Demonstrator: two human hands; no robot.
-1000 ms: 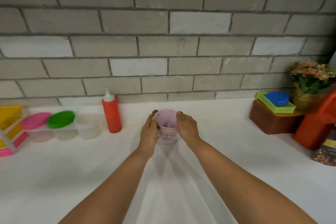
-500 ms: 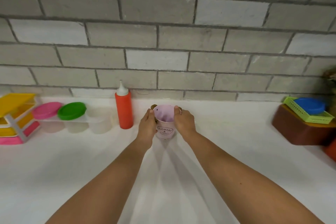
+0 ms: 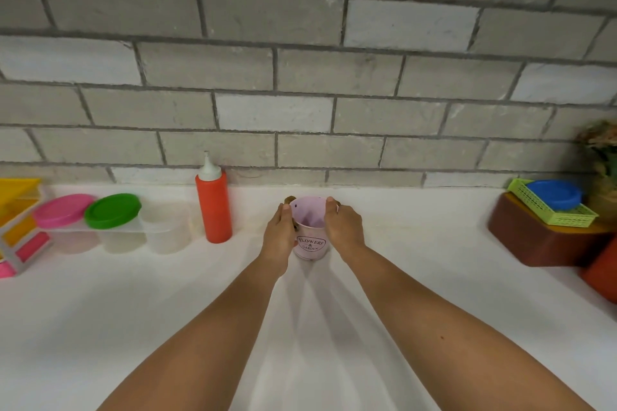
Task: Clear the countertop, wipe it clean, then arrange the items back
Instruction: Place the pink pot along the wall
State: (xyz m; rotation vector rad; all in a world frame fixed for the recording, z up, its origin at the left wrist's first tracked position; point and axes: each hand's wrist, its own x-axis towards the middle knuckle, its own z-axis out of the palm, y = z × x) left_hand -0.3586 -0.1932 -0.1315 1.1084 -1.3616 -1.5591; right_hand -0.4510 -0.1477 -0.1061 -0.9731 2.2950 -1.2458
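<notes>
A pink tin pot (image 3: pixel 310 237) lettered "FLOWERS & GARDEN" stands upright near the back of the white tabletop (image 3: pixel 133 310), a little short of the brick wall (image 3: pixel 300 77), and from here its base looks to be on the surface, though a slight lift cannot be ruled out. Both hands have it: the left hand (image 3: pixel 279 233) cups its left side and the right hand (image 3: pixel 344 227) its right, the fingers of each curled round the wall of the pot and a thumb up at the rim, so nothing hangs loose or spread. Two hands on so light a thing suggests care over exactly where it stands and which way the label faces, and the wording does face the person. The spot reads as a place in a row along the wall: a red squeeze bottle (image 3: pixel 213 207) stands near on the left, then clear tubs (image 3: pixel 160 227) under a green lid (image 3: pixel 113 210) and a pink lid (image 3: pixel 63 210), and a coloured rack (image 3: pixel 16 210) at the edge; well apart on the right a brown block (image 3: pixel 541 240) carries a green basket (image 3: pixel 551 210) with a blue lid (image 3: pixel 554 193) in it. That order suggests the putting-back stage. Both forearms reach out nearly straight and converge on the pot, wrists low, palms turned inward toward each other
</notes>
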